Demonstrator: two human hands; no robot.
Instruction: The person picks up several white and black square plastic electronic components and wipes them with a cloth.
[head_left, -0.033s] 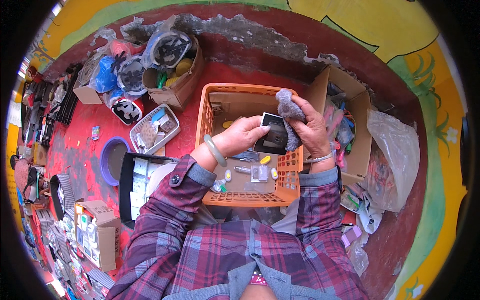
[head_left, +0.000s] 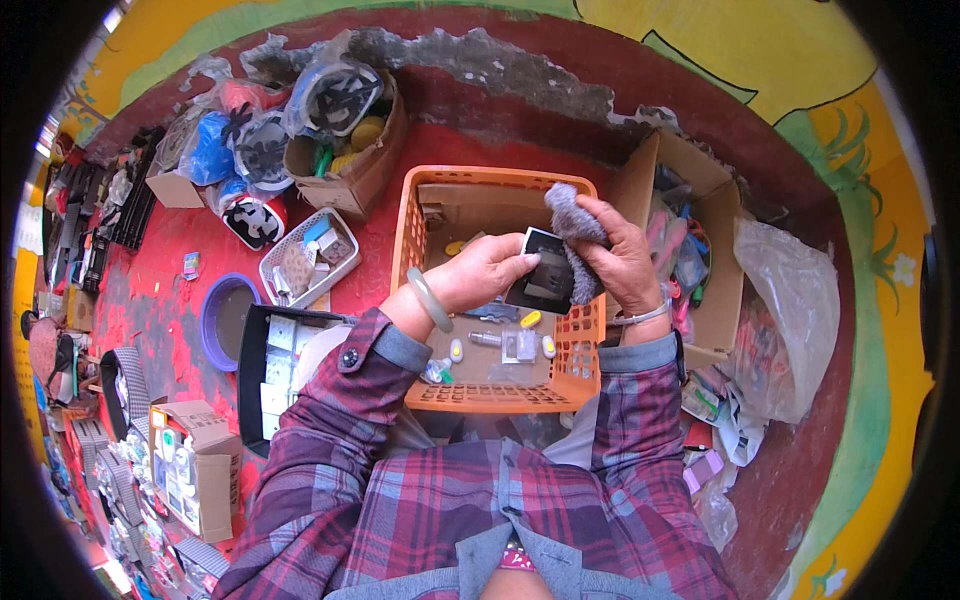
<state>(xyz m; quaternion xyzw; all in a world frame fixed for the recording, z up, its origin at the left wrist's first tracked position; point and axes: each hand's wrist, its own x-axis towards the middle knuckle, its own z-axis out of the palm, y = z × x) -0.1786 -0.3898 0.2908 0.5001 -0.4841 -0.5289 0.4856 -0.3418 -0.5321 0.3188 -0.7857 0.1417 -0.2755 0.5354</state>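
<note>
Above the orange plastic basket [head_left: 405,235], my left hand [head_left: 470,272] pinches a flat black square packet [head_left: 548,268] with a pale edge between thumb and fingers. My right hand [head_left: 625,262] is closed on a fluffy grey cloth [head_left: 572,215], whose lower end lies against the packet's right side. What the packet contains cannot be made out. Inside the basket, below the hands, are a yellow oval piece [head_left: 530,319], a white-and-yellow oval piece [head_left: 456,350], a small clear box [head_left: 519,346] and other small items.
An open cardboard box [head_left: 725,290] of mixed goods stands right of the basket, beside clear plastic sheeting [head_left: 785,310]. To the left are a white basket [head_left: 345,265], a purple basin [head_left: 207,320] and a black tray [head_left: 255,400]. Another carton [head_left: 350,190] holds bagged goods.
The upper end of the grey cloth has shifted slightly left and down, along with the right fingers. The left hand and the packet are almost unmoved.
</note>
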